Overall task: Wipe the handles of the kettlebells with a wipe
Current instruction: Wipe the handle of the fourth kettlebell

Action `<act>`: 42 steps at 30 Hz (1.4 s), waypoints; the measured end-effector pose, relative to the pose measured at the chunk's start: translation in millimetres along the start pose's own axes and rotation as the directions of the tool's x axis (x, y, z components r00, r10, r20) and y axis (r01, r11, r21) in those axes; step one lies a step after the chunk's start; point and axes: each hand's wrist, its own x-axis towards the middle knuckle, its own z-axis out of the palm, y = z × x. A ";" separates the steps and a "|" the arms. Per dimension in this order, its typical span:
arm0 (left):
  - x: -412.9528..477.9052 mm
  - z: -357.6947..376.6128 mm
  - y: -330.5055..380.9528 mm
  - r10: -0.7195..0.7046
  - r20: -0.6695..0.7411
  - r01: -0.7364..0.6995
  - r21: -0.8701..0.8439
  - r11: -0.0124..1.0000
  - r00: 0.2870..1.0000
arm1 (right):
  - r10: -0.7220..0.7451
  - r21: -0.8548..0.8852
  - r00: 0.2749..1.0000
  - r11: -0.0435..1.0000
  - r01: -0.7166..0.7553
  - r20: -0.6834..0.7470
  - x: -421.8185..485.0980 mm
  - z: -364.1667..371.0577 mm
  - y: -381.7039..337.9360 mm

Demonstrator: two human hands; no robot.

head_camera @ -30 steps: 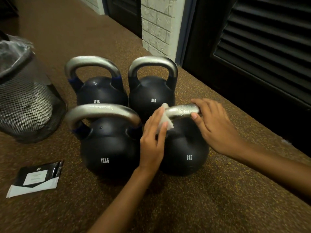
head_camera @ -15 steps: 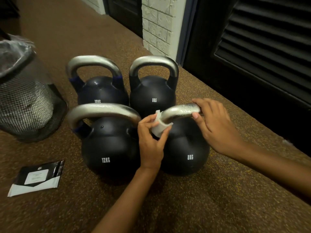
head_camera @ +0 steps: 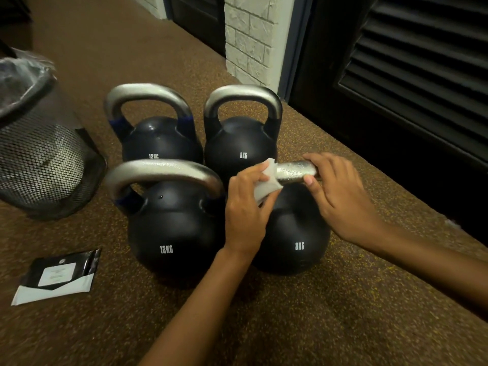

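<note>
Several black kettlebells with silver handles stand together on the brown floor. The near right 8KG kettlebell (head_camera: 293, 233) has a wet-looking handle (head_camera: 295, 170). My left hand (head_camera: 245, 207) holds a white wipe (head_camera: 265, 187) wrapped around the left bend of that handle. My right hand (head_camera: 335, 191) grips the handle's right end. To the left stands the near 12KG kettlebell (head_camera: 171, 233). Behind are a far 12KG kettlebell (head_camera: 158, 138) and a far 8KG kettlebell (head_camera: 241, 138).
A black mesh waste bin (head_camera: 45, 154) with a plastic liner stands at the left. A black and white wipe packet (head_camera: 58, 276) lies on the floor at the near left. A dark louvred door (head_camera: 409, 75) and a white brick pillar (head_camera: 250, 38) line the right side.
My left hand has slid the wipe along the handle's left bend, down and then back up towards the top. My right hand has stayed on the handle's right end.
</note>
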 end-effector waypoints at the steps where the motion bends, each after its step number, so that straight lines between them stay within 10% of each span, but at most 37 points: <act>1: -4.5 -0.3 -2.8 -0.037 -0.008 0.037 -0.045 0.998 0.999 | -0.001 0.000 1.000 1.000 0.001 0.000 -0.1 -0.2 0.1; 8: -28.8 -2.9 -8.1 -0.421 0.040 0.418 -0.236 0.877 0.906 | -0.005 -0.017 1.000 1.000 0.005 0.007 -0.6 -1.8 0.1; 17: 20.1 1.3 13.3 -0.275 0.225 0.290 -0.038 0.956 0.935 | -0.005 -0.014 1.000 1.000 0.005 -0.009 -0.3 0.9 0.6; 24: 31.8 -9.2 3.0 -0.624 0.376 0.707 -0.137 0.694 0.685 | -0.020 -0.018 1.000 1.000 0.020 0.014 0.4 -0.7 3.1; 33: 47.6 -7.7 37.0 -0.259 0.382 0.153 0.285 0.946 0.887 | -0.021 -0.013 0.999 1.000 0.021 0.031 1.5 -1.0 4.2; 38: 33.8 -12.0 17.6 -0.574 0.317 0.628 -0.100 0.771 0.755 | -0.031 -0.016 0.999 0.999 0.032 0.028 0.5 -2.7 4.1; 42: 54.1 -13.9 23.8 -0.578 0.456 0.595 0.123 0.794 0.677 | -0.028 -0.026 0.999 0.999 0.029 0.031 1.5 -0.6 4.5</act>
